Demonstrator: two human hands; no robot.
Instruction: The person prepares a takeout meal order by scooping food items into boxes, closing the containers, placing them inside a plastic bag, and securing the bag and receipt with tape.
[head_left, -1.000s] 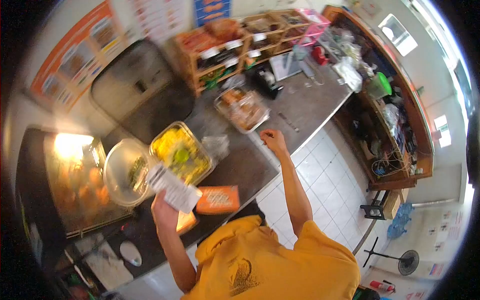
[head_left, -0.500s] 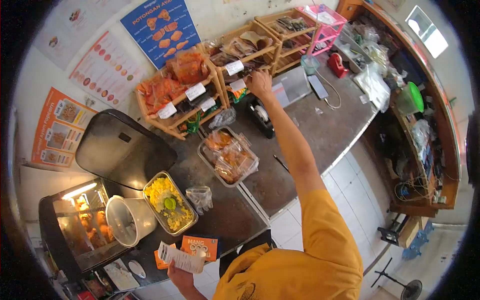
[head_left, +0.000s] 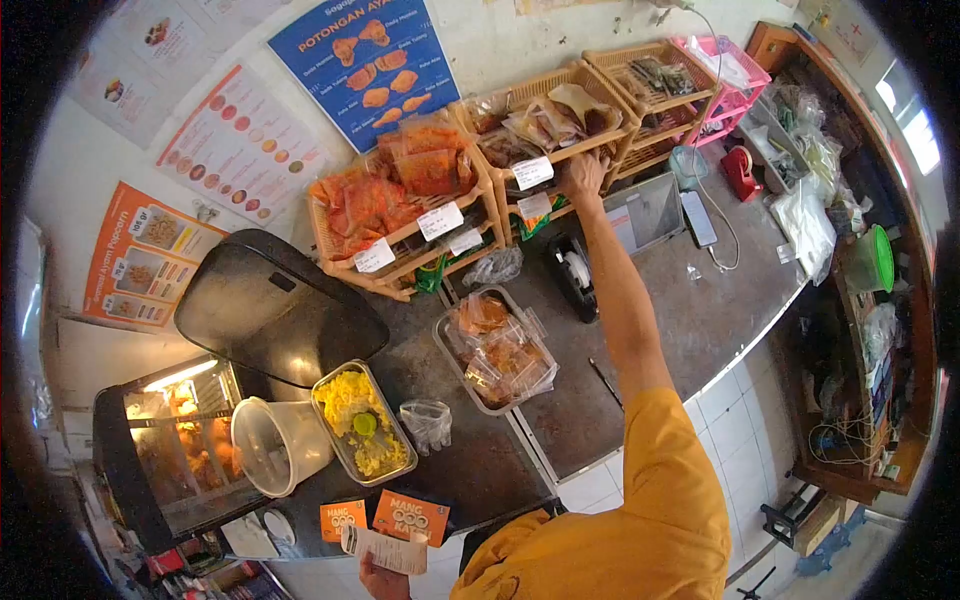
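Observation:
My left hand (head_left: pixel 383 580) is closed on a printed paper slip (head_left: pixel 390 551) at the bottom, beside two orange boxes (head_left: pixel 411 515). My right hand (head_left: pixel 583 176) reaches up into the lower level of a wooden rack (head_left: pixel 560 145) below its packets; its fingertips are hidden, and what they touch is not visible. A white label hangs on the rack left of this hand. Below the right forearm stands a black tape dispenser (head_left: pixel 572 276). A metal tray (head_left: pixel 497 350) of wrapped food sits on the counter left of the arm.
A tray of yellow food (head_left: pixel 364 424), a clear plastic bucket (head_left: pixel 278 447) and a lit display case (head_left: pixel 170 440) stand at left. A plastic glove (head_left: pixel 427 425) and a pen (head_left: pixel 605 384) lie on the counter. A phone (head_left: pixel 699 219) with a cable and a red dispenser (head_left: pixel 741 174) are at right.
My right hand has gone from over the counter up to the rack and its fingers are now inside it. My left hand has moved lower with the slip. The view has shifted.

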